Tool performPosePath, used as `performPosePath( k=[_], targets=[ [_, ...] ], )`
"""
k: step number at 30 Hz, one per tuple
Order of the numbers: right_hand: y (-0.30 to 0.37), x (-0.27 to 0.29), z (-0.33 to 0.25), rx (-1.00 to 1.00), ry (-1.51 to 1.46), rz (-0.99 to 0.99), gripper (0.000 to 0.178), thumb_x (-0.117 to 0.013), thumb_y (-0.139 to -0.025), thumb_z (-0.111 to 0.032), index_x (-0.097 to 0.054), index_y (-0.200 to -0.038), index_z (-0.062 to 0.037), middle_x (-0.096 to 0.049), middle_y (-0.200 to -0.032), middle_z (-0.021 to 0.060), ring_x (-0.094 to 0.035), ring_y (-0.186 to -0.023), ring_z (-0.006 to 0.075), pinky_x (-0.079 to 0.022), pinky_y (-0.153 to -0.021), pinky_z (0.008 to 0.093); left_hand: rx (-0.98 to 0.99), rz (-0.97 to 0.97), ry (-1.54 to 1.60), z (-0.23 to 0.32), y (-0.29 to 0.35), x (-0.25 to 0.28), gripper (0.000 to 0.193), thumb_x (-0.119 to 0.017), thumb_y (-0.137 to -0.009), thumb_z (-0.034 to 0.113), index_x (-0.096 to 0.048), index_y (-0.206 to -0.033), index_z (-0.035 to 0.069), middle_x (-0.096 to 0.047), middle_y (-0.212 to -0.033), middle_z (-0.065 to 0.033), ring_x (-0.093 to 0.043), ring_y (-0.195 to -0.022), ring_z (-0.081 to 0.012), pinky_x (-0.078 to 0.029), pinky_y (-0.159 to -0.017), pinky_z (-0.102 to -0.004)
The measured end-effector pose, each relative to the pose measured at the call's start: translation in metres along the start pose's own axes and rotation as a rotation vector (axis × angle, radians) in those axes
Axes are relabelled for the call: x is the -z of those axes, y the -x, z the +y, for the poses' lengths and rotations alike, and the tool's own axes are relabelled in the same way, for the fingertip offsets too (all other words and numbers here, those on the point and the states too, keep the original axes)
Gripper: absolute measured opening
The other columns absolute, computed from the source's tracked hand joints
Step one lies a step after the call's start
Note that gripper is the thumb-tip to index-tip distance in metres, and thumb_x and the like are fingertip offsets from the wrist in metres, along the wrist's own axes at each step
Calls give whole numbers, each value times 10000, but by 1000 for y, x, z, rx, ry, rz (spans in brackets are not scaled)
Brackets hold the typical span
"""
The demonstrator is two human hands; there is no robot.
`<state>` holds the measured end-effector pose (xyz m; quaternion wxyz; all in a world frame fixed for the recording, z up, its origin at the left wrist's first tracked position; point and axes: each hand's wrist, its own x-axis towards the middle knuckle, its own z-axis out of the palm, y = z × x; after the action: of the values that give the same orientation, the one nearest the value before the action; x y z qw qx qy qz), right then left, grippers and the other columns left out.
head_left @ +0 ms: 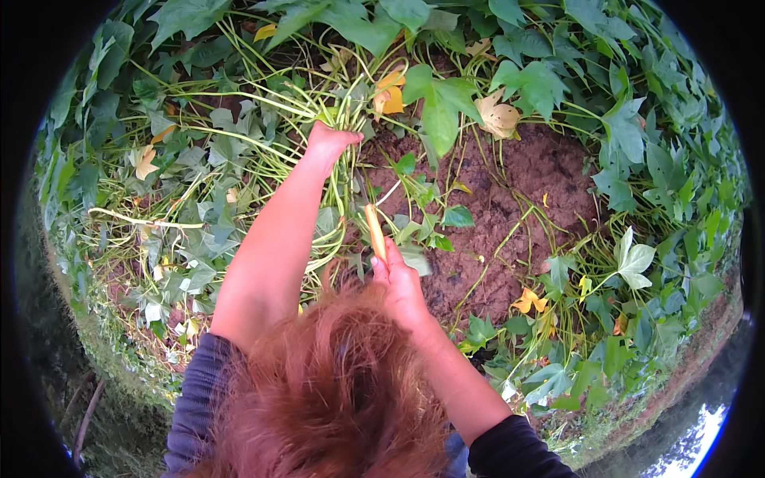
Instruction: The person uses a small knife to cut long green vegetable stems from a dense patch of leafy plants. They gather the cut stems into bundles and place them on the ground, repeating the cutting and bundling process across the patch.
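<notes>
My left hand (328,143) reaches forward, its fingers closed round a bundle of long pale-green vine stems (344,115). More stems fan out from this grip to the left and hang down below it. Closer to me, my right hand (400,287) is wrapped round the handle of an orange-handled tool (375,229). The tool points up toward the gathered stems. A thin dark part seems to run on from the handle's far end, but stems and leaves hide most of it, so its shape cannot be made out.
Bare reddish-brown soil (510,199) lies to the right of my hands, crossed by a few thin stems. Dense lobed green leaves (442,103) surround it, with yellowed leaves (389,93) among them. Tangled vines (151,223) cover the left. Hair (335,390) blocks the lower middle.
</notes>
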<state>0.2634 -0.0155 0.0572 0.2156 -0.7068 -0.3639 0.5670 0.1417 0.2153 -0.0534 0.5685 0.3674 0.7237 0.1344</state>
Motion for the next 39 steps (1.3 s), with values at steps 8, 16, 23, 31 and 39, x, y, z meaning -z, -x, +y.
performPosePath(
  k=[8,16,23,31,39],
  targets=[
    [68,20,-41,-175,-42,58,381,-507,-929,-213,-439,-1287,-101,-615,-794,247,-612,-712,430,-489,-620,479,11,177,-111,-14,61,37,338,-784,-690,205,-671,-941,8,-688,-894,-125,-644,-800,-222,-484,-777,-344],
    [146,52,-62,-23,76,33,427,-540,-917,-191,-426,-1320,-109,-621,-742,208,-638,-611,345,-495,-533,424,122,401,-162,-13,101,142,275,-766,-685,169,-680,-888,6,-673,-800,-108,-618,-703,-188,-490,-666,-332],
    [40,105,-68,-2,236,136,410,-489,-929,-242,-435,-1297,-68,-632,-742,215,-636,-690,400,-501,-610,480,203,651,-230,-56,246,390,209,-676,-728,149,-661,-856,-15,-628,-706,-65,-559,-552,-164,-440,-521,-293],
    [16,143,-46,-206,-223,214,366,-411,-982,-172,-363,-1324,-51,-492,-669,4,-464,-456,68,-444,-390,229,141,498,379,-71,282,384,225,-624,-816,114,-648,-994,-20,-656,-904,-76,-606,-805,-170,-486,-726,-293],
    [141,226,115,-521,-373,368,339,-491,-942,-113,-422,-1263,-26,-594,-814,31,-545,-556,80,-459,-441,223,77,71,421,0,233,109,334,-720,-756,100,-599,-1062,40,-611,-939,-20,-555,-815,-142,-479,-700,-300]
  ],
)
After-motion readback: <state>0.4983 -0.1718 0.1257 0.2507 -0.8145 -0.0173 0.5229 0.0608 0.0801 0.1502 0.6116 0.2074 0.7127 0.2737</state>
